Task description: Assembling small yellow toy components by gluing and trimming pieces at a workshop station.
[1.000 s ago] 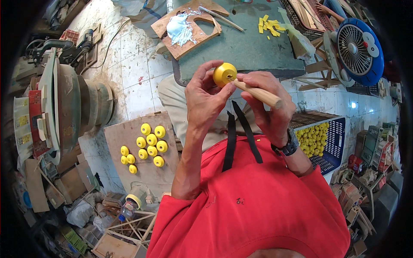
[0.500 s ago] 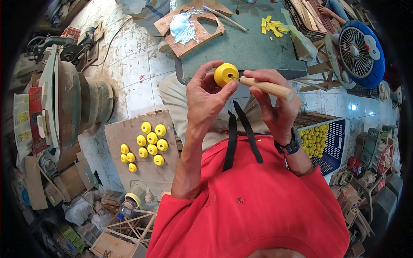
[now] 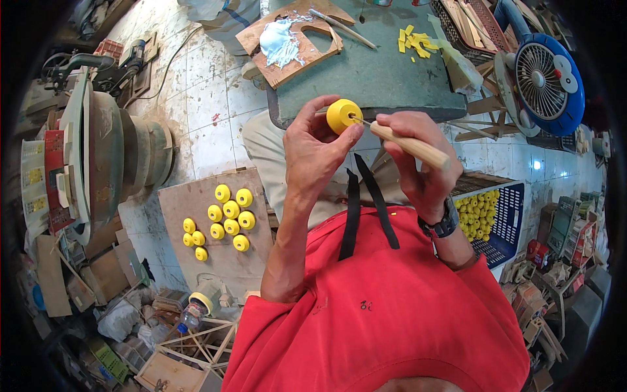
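Observation:
Between the thumb and fingers of my left hand [image 3: 312,145] is a yellow rounded wooden piece [image 3: 342,116] with a dark hole facing right. My right hand [image 3: 424,157] grips the pale wooden handle of a thin-shafted tool [image 3: 410,145]. The tool's metal shaft points left, its tip at or in the hole; how deep it goes I cannot tell. Both hands are above my lap, at the near edge of the green table [image 3: 366,75]. On a board [image 3: 186,238] to the left stand several similar yellow pieces [image 3: 230,210].
A wooden board with white paste [image 3: 279,44] and a stick [image 3: 343,27] lie on the table, near yellow strips [image 3: 417,42]. At right are a blue fan [image 3: 548,83] and a blue crate [image 3: 506,225] of yellow pieces. A large round machine [image 3: 108,153] stands left.
My right hand has moved slightly right and down with the tool, and more of its thin shaft shows outside the hole. My left hand still holds the yellow piece, nearly unmoved.

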Motion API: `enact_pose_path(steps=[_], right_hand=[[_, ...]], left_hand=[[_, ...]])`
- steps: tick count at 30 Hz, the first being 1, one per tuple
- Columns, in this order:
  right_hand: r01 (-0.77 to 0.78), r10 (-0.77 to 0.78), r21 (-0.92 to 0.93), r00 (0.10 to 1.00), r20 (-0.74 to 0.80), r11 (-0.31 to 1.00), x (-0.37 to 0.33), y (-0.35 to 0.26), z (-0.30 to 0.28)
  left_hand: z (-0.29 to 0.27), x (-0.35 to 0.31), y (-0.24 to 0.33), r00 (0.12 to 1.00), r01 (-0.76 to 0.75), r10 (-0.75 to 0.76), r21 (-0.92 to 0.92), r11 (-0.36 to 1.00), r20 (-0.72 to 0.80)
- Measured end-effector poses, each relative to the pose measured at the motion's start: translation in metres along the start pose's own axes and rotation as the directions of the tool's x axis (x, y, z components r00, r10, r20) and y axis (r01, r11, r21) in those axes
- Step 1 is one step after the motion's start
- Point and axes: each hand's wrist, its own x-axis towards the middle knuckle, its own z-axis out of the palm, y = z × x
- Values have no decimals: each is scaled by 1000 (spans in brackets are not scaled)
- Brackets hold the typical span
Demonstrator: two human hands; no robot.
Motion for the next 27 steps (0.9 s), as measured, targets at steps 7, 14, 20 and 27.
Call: enact_pose_path(steps=[7,14,20,27], right_hand=[[77,-77,-17,997,2,997,-1,2,2],[89,-89,-38,996,-5,995,-4,4,4],[50,-48,-62,999,25,997,-4,3,4],[68,-67,-74,998,13,995,-3,4,2]], left_hand=[[0,0,1,1000,19,-19,19,1000,-16],[-1,0,-1,1000,9,-9,26,1000,-5],[0,2,-2,1000,-22,22,39,999,9],[0,2,-3,999,-49,49,39,998,19]])
